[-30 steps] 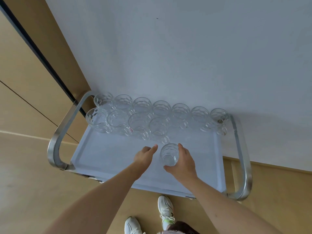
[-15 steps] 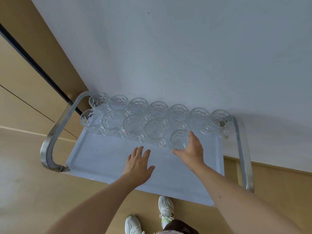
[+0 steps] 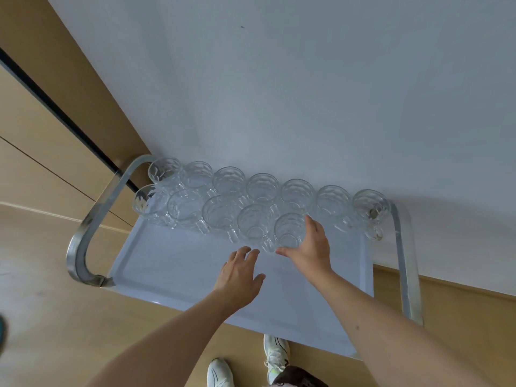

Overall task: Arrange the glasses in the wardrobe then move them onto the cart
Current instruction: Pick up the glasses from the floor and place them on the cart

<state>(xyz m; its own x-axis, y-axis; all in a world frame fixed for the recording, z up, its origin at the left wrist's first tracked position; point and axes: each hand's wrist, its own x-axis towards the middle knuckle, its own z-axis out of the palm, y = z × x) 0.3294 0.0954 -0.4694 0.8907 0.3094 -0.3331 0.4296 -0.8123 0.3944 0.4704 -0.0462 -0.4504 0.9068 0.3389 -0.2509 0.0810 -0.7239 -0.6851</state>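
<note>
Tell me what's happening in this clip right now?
A person is lining up glass mugs on a cart. The right hand grips a glass mug at the right end of the front row, making five there; seven stand in the back row by the wall. The left hand hovers open over the tray.

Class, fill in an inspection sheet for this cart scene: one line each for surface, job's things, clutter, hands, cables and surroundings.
Surface: pale blue cart tray, near half bare, metal handles at both ends.
Job's things: clear glass mugs in two rows along the far edge, seven behind, five in front; newest mug ends the front row, upright.
Clutter: nothing seen.
Hands: right hand grips the newest mug, thumb in front; left hand hovers over the tray, fingers spread, holding nothing.
Cables: nothing seen.
Surroundings: white wall behind, wooden panels left, wooden floor, white shoes below.
</note>
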